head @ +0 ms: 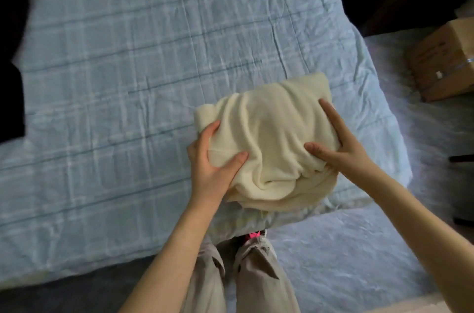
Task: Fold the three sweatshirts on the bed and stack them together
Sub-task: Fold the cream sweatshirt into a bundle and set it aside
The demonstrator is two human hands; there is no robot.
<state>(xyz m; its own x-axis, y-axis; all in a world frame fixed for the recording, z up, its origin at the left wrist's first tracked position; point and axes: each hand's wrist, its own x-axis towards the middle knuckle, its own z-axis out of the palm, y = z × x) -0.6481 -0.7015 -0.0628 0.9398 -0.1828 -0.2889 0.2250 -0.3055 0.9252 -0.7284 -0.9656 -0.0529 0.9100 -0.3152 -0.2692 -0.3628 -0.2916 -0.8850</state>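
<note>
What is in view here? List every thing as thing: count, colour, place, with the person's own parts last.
sweatshirt: one, cream, folded, at the bed's near right corner, between both hands.
bed cover: one, pale blue checked, across most of the view.
cardboard box: one, brown, right edge, beside the bed.
dark shape: one, black, left edge; cannot tell what it is.
trousers: one pair, beige, bottom centre.
left hand: one, grips the sweatshirt's left side.
right hand: one, holds the sweatshirt's right side.

My left hand [213, 158] and right hand [341, 143] are bare, as are my forearms [169, 256]. I wear loose, creased beige trousers [256, 284], with a pink patch [254, 235] at my feet.
</note>
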